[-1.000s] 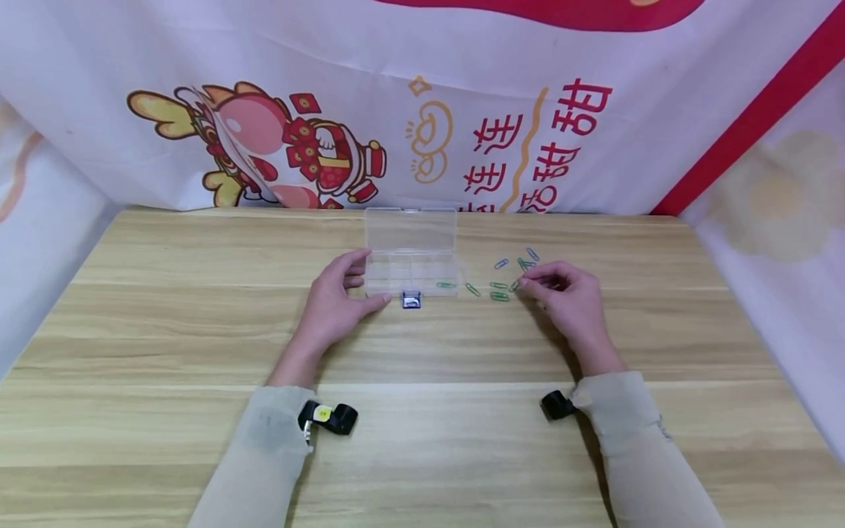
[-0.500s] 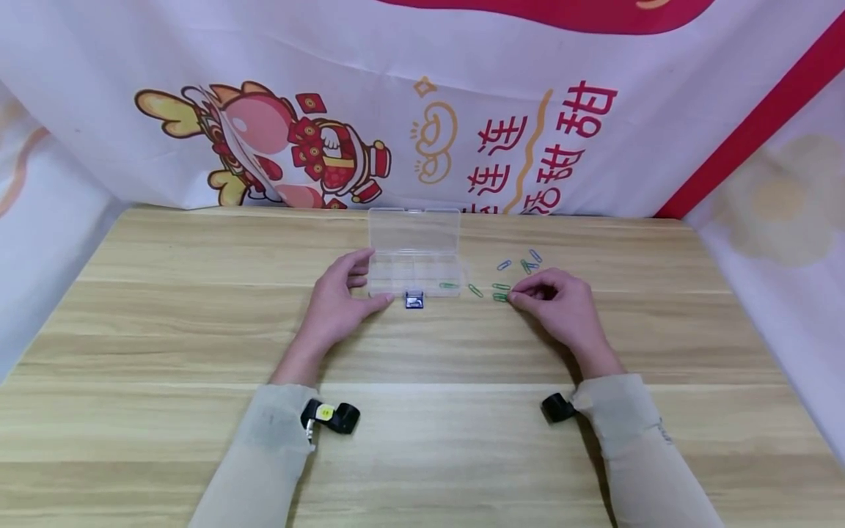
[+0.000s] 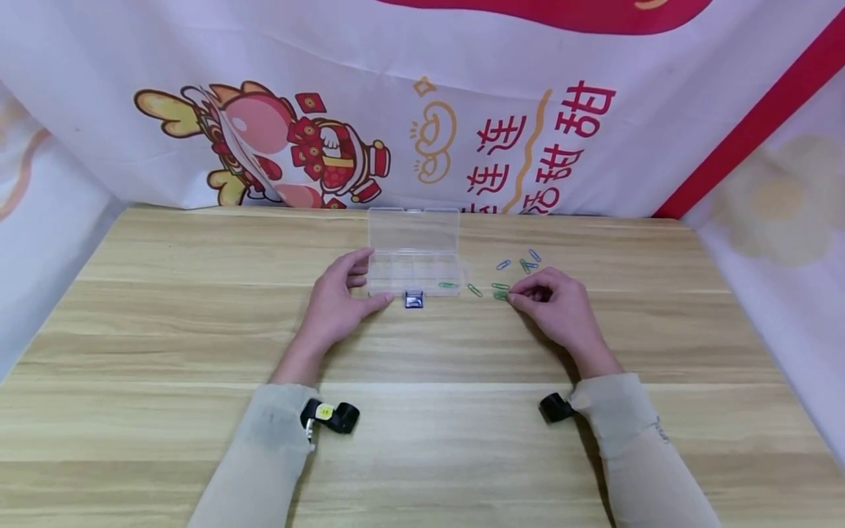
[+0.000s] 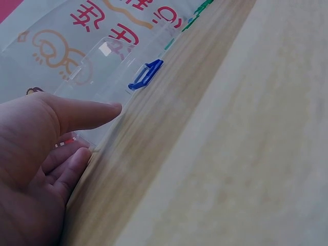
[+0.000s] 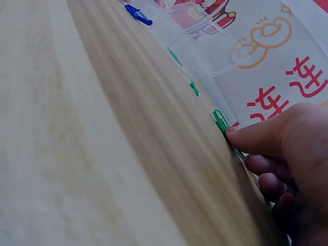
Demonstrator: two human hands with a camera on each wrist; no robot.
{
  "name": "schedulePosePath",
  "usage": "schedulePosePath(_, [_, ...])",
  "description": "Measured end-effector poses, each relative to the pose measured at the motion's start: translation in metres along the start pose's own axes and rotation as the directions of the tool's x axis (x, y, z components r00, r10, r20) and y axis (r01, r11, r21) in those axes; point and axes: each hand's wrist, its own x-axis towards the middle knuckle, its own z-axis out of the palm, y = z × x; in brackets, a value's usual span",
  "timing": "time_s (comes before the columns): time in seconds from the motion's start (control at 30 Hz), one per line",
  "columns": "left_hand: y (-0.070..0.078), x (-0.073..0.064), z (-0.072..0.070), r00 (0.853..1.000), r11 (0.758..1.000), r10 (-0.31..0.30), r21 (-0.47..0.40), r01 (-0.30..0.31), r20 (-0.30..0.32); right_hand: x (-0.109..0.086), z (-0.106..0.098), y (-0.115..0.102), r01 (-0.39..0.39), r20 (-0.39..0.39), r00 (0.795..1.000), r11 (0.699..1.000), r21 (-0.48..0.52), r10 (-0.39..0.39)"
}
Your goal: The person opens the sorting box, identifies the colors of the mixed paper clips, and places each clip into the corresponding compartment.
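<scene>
A clear plastic compartment box (image 3: 391,273) stands at the back middle of the table, its lid (image 3: 414,229) raised and a blue latch (image 3: 414,299) at its front. My left hand (image 3: 335,301) holds the box's left end, thumb along the front and index finger at the back corner. To the right, my right hand (image 3: 557,304) pinches a green paper clip (image 5: 221,121) between thumb and fingers, low over the table. Another green paper clip (image 3: 499,286) lies just behind it. One more green clip (image 3: 474,290) rests between box and hand. A green clip (image 3: 447,285) shows at the box's front right compartment.
Behind the right hand lie blue paper clips (image 3: 504,265) and a green clip (image 3: 524,265), some close together or overlapping. A printed white cloth (image 3: 264,44) hangs along the table's back edge. The wooden table (image 3: 422,440) stretches toward me between both forearms.
My right hand has moved a little left and toward me, to the nearer green clips; in the last half second it barely shifts. The left hand stays on the box.
</scene>
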Motion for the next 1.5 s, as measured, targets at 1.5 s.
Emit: schedulePosePath(1.5, [0.0,-0.002,0.0,1.0,1.0,-0.001,0.001,0.001,0.0,0.001,-0.016,-0.012,-0.077,0.053,0.996,0.983,0.169,0.069])
